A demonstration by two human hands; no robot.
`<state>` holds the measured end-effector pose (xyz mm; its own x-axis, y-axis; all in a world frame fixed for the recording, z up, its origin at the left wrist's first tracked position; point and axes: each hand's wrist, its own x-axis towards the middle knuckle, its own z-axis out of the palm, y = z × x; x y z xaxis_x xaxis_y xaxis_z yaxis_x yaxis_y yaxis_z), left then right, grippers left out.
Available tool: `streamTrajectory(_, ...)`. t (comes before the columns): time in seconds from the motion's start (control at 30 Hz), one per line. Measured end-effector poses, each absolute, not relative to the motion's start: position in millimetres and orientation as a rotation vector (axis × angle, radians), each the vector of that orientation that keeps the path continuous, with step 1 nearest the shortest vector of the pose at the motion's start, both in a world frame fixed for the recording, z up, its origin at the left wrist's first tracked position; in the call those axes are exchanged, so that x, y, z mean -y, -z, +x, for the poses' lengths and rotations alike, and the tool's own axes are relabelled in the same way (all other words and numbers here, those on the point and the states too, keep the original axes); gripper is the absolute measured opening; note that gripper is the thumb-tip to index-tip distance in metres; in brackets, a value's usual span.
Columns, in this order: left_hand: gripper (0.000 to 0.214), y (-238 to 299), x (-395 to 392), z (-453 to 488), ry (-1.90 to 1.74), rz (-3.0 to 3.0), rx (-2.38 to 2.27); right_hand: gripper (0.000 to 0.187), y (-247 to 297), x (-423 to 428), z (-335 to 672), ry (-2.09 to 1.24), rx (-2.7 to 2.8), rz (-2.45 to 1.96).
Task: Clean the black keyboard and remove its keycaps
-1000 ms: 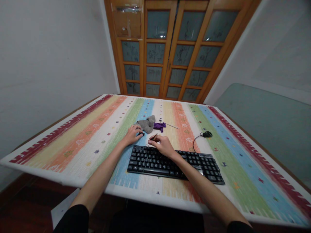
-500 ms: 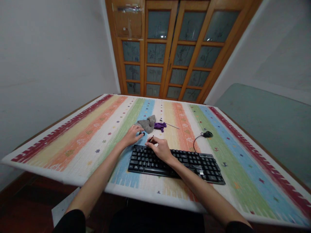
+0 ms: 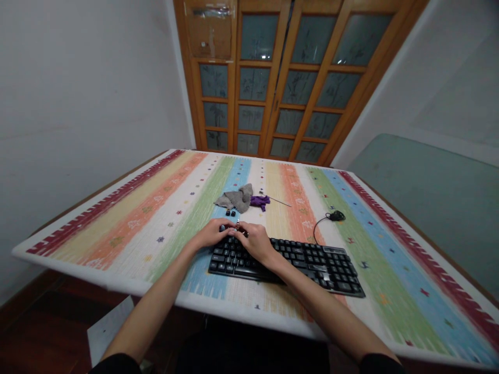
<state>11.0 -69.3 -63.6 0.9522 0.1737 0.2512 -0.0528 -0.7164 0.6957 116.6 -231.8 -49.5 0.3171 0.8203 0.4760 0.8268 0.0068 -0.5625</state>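
Note:
A black keyboard (image 3: 296,257) lies at the table's near side. Over its upper left corner my left hand (image 3: 212,234) and my right hand (image 3: 255,240) meet at the fingertips. The right hand is closed in a pinch, with a small, partly shiny thing (image 3: 237,223) showing at its fingers; its kind is unclear. The left fingers are bent together beside it, and whatever they hold is hidden. Just beyond the hands, two small black keycaps (image 3: 231,213) sit on the tablecloth (image 3: 156,228), in front of a crumpled grey cloth (image 3: 237,200).
Right of the grey cloth lies a bunched purple cloth (image 3: 259,202), with a thin dark rod (image 3: 280,201) beside it. The keyboard's coiled cable (image 3: 336,215) rests behind its right part. Beyond the table stand wooden glazed doors (image 3: 253,83); a greenish panel (image 3: 424,192) is at right.
My left hand has drawn back from the keycaps toward me and closed beside the right fingertips. Two keycaps now show uncovered. The right hand stays over the keyboard's upper left.

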Motion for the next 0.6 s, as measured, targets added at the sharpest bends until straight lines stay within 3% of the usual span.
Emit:
streamTrajectory(0.23,0.021,72,68,11,-0.425,2.296,-0.117,0.026,42,218,129,-0.016,1.433,-1.886)
streamTrajectory(0.6,0.019,69,70,10,-0.388,2.291,-0.1,0.045,47,202,157,-0.327,1.265,-1.805)
